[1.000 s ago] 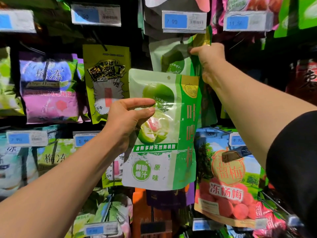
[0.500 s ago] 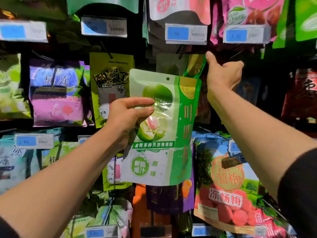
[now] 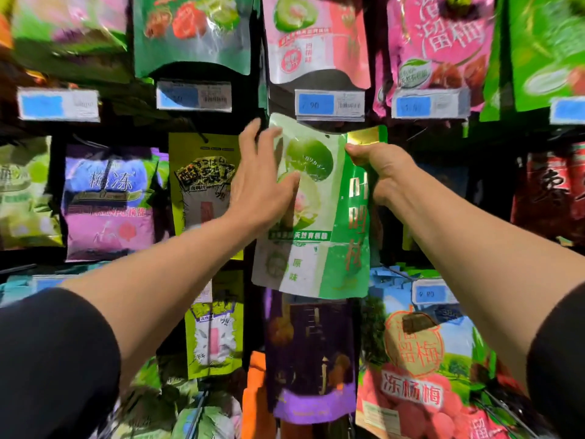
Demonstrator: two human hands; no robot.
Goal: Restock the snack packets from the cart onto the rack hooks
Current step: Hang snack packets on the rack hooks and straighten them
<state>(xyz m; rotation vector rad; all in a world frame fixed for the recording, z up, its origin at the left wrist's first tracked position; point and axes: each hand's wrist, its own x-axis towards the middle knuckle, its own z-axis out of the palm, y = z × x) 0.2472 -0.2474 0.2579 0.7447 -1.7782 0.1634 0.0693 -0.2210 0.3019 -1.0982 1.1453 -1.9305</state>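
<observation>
So you've got the green plum packet (image 3: 316,213) way higher than it was a second ago — back then it hung out in front of the rack at mid height, and now its top edge is tucked right under the blue price tag (image 3: 329,104) where the hook should be. Your right hand (image 3: 384,172) came off the packets at the back and now pinches the packet's upper right edge, near the gold corner. Your left hand (image 3: 262,182) changed its job too: it was gripping the packet's left side, now the fingers are spread fairly wide and lie along the left edge and front, more steadying than gripping.

My read — you're at the threading step, lining the hang hole up with the hook. I can't see the hook tip or the hole, the tag covers that spot, so I can't say if it's on yet. The yellow-green packet (image 3: 205,182) hangs just left, close enough to snag.
</observation>
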